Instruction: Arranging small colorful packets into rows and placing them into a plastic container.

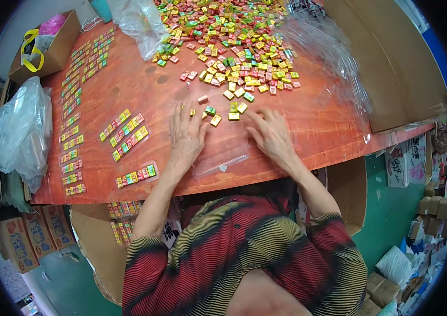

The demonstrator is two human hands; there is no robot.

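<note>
Fingers loosely spread, left hand [187,131] and right hand [273,136] flank small yellow boxes [234,116] on the red table [320,134] — light, stiff, perhaps slick, I'd judge, corners crushable — best taken gently by opposite sides.

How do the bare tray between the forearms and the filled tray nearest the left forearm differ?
The bare tray looks unfilled; the filled tray holds a row of boxes. The bare tray looks see-through; the filled tray shows red, yellow and green. Both lie on the table.
</note>
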